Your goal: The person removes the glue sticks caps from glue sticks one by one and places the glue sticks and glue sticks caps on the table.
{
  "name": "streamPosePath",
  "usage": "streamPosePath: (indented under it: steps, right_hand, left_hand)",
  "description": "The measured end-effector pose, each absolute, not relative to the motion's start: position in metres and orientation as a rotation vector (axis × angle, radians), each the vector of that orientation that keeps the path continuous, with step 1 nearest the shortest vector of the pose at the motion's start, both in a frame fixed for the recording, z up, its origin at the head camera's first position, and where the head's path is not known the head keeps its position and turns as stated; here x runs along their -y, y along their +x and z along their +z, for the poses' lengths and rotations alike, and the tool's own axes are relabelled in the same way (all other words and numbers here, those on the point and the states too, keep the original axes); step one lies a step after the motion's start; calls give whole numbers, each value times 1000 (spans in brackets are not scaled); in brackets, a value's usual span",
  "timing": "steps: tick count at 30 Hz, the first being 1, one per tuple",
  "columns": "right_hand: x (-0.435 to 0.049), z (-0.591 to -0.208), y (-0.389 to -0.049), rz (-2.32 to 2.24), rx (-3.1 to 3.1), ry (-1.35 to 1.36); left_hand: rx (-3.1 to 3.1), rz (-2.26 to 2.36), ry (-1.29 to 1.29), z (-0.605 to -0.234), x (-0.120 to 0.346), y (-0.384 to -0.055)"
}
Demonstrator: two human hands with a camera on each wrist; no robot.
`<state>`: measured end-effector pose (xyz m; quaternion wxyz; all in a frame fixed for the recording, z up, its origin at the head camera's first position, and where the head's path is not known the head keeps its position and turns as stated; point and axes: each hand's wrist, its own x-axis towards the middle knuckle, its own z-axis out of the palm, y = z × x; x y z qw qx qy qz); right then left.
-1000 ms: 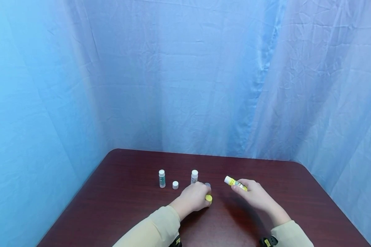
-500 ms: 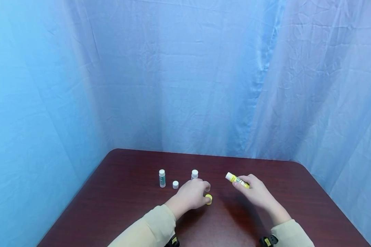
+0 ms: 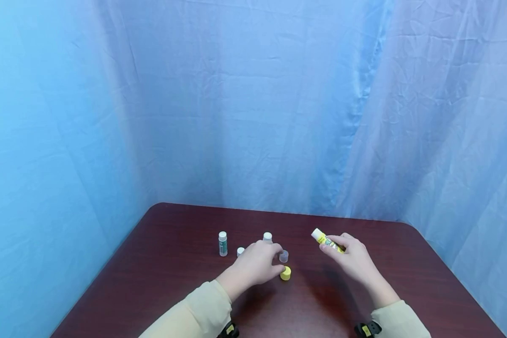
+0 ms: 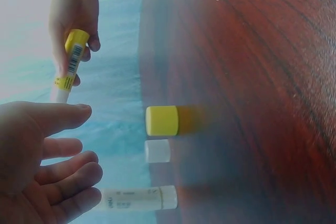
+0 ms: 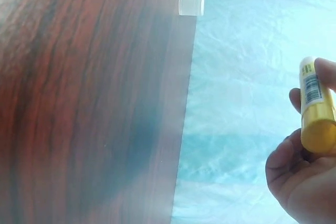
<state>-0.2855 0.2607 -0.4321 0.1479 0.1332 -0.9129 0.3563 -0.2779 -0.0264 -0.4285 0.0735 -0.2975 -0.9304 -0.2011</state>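
Note:
My right hand (image 3: 357,261) grips a yellow glue stick (image 3: 326,239), raised above the table and tilted, its white end pointing up and to the left. In the right wrist view its yellow base (image 5: 318,129) faces the camera. My left hand (image 3: 255,264) hovers with loosely bent fingers, holding nothing. Close to its thumb, a yellow cap (image 3: 285,273) stands on the table. Just behind that is a small translucent cap (image 3: 284,257). A white glue stick (image 4: 139,199) stands upright beyond the left hand, which partly hides it in the head view.
Farther left, a green-labelled glue stick (image 3: 223,244) stands upright. A white cap (image 3: 240,251) sits between it and my left hand, partly covered. The dark red-brown table (image 3: 186,281) has rounded far corners, and blue curtains (image 3: 253,117) hang around it.
My left hand has let go of the yellow and translucent caps and drawn back left, leaving both on the table. The right hand has lifted the yellow glue stick slightly up and right.

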Motion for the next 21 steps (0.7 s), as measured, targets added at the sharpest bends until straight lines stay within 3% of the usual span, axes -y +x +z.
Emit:
streamPosePath:
  steps: [21]
  right_hand:
    - [-246,-416,-289,1126,2648,498]
  left_hand:
    - [2742,-675,-803,-412,54,-277]
